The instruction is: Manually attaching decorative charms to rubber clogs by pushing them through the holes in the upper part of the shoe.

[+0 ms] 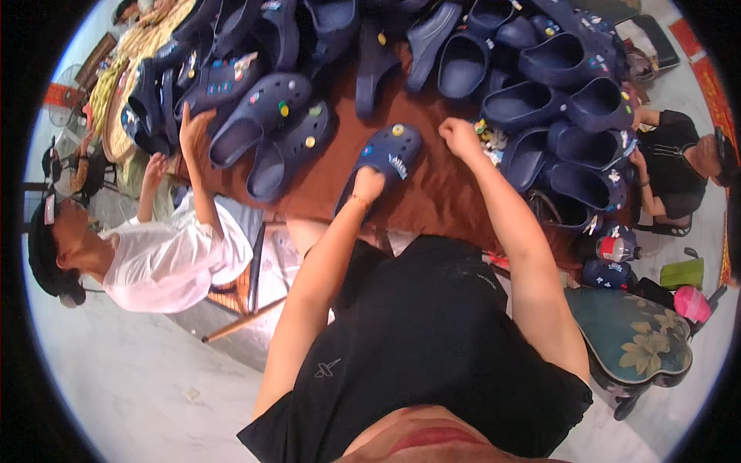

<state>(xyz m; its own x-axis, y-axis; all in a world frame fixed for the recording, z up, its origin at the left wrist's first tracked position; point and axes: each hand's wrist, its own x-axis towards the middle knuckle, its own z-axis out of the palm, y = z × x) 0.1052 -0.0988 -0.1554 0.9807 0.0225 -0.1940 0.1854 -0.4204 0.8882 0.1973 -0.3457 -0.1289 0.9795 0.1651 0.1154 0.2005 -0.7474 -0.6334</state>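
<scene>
A dark blue clog (392, 148) with small charms on its holed upper lies on the brown cloth (440, 189) in front of me. My left hand (368, 185) holds it at the opening, its fingers partly hidden inside the shoe. To the right of the clog, my right hand (461, 137) is closed above the cloth, fingers curled together; whatever it may hold is too small to tell. A little heap of colourful shoe charms (492, 137) lies just beside that hand. Two more clogs with charms, an upper one (266, 116) and a lower one (289, 154), lie to the left.
Many blue clogs (463, 65) crowd the table's far side and right. A person in white (177, 255) sits at the left, hands raised near clogs. Another person in black (675, 158) sits at the right. A flower-patterned stool (637, 336) and a bottle (617, 248) are near my right.
</scene>
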